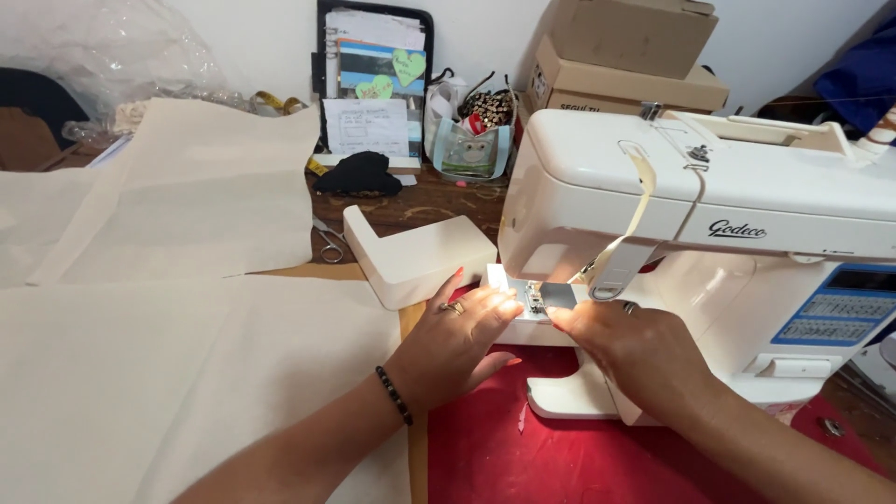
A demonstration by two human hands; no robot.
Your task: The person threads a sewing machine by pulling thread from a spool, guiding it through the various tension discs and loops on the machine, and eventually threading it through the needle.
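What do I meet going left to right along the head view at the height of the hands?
Cream fabric → left hand → metal needle plate → right hand → sewing machine's blue panel.

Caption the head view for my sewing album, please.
Both hands, left hand and right hand, work at the needle plate of a white sewing machine.

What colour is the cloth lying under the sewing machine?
Red. The cloth under the white sewing machine shows best in the head view, below both hands.
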